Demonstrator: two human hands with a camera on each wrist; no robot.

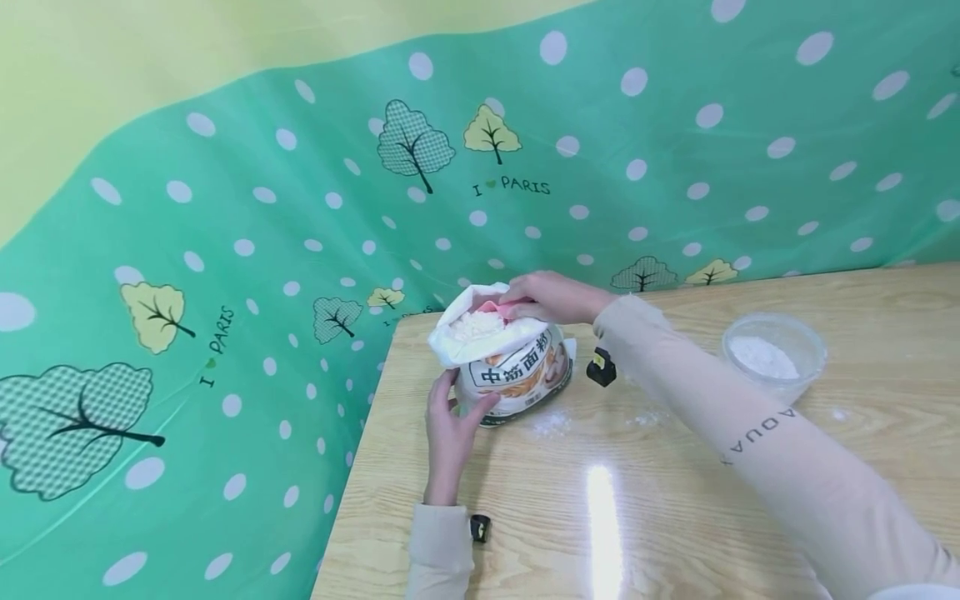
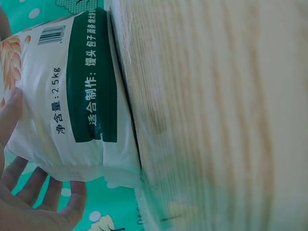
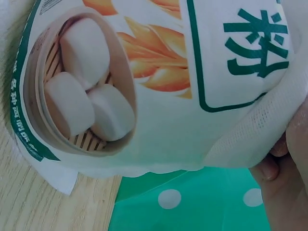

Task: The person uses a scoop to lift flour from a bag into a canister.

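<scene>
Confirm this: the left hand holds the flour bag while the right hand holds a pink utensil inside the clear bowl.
One thing is wrong: the pink utensil is in the open flour bag, not the clear bowl, as the head view shows. The left hand does hold the bag, and the right hand the utensil.

A light-brown, wood-grained surface (image 1: pixel 540 492) with a glossy finish carries a white printed flour bag (image 1: pixel 517 379), which stands upright with its top open. Just right of the bag sits a small black angular block with a yellow mark (image 1: pixel 601 367); well right of the bag stands a clear round bowl (image 1: pixel 806 371). Loose white powder (image 1: pixel 551 423) is scattered just in front of the bag, with fainter patches farther right of it. Nearer the wearer than the bag lies a small black object (image 1: pixel 480 527).
</scene>
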